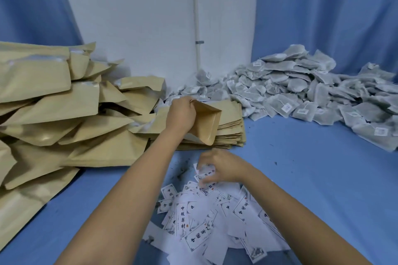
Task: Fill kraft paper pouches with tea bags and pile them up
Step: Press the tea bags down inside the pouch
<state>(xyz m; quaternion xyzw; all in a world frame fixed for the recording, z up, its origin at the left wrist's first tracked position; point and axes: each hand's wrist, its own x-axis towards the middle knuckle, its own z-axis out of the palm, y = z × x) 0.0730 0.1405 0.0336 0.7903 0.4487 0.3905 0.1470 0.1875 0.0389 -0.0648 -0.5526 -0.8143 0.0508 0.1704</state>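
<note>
My left hand (180,115) gripping a kraft pouch (207,123) at twelve o'clock, right hand (223,168) pinching a printed label (207,174), tea bags (301,90) at two o'clock

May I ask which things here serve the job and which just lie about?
Job: brown kraft paper pouch in left hand; flat pouch stack; filled pouch pile; grey tea bag heap; white printed cards in right hand.
Idle: white wall pipe.
</note>
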